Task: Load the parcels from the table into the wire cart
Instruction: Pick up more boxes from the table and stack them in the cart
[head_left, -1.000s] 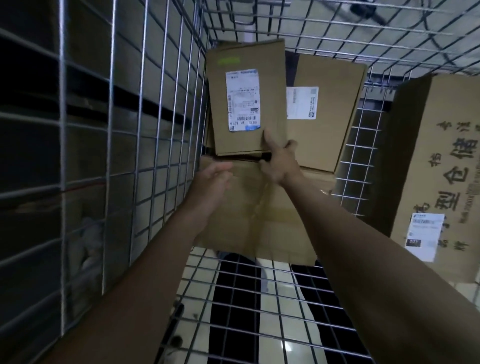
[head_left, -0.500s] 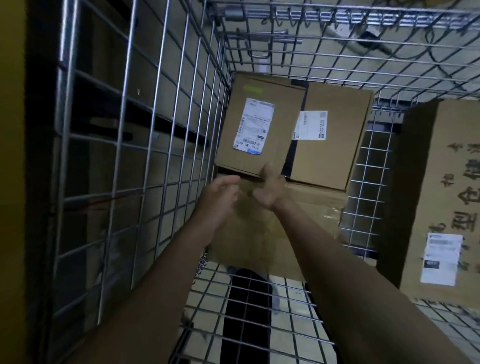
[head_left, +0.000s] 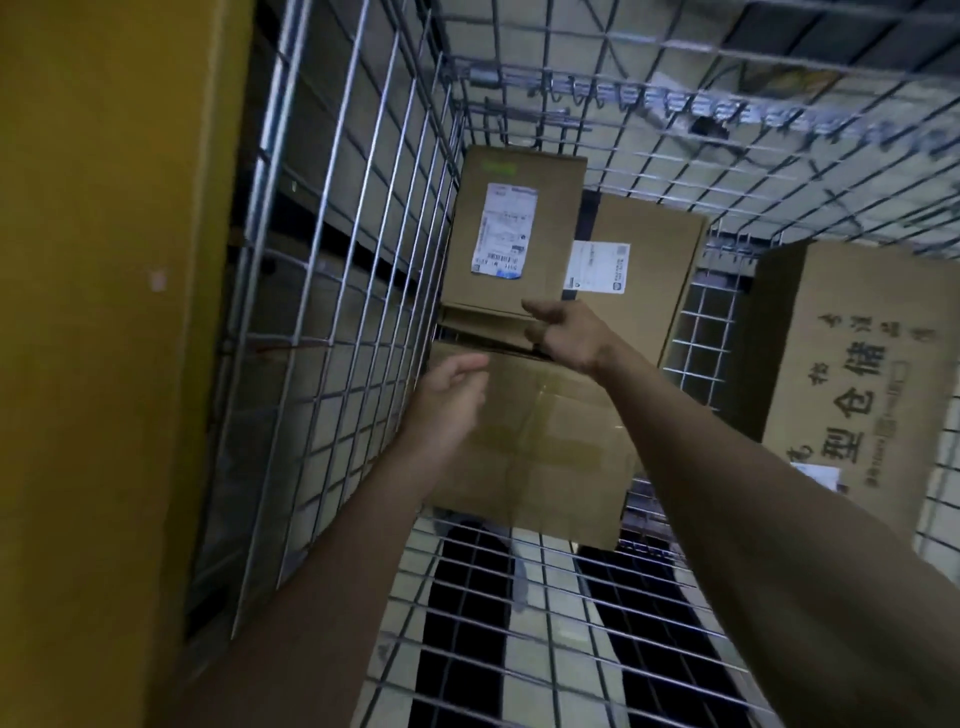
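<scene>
Both my arms reach into the wire cart (head_left: 358, 291). A flat brown parcel with a white label (head_left: 514, 234) stands upright in the far left corner, leaning on the cart's wall. Beside it stands a second labelled parcel (head_left: 644, 275). Both rest on a taped brown box (head_left: 545, 441) lying on the cart's floor. My right hand (head_left: 566, 332) hovers at the lower edge of the upright parcel, fingers spread, holding nothing. My left hand (head_left: 452, 395) is loosely curled over the taped box's near left corner, holding nothing.
A large carton with black printed characters (head_left: 852, 374) stands inside the cart at the right. The wire floor (head_left: 561, 623) shows between my arms. A yellow post (head_left: 104, 338) rises just outside the cart's left wall.
My right hand has let go of the upright parcel's lower edge and opened. Both hands have drawn back slightly, and my view has shifted left, bringing the yellow post into sight.
</scene>
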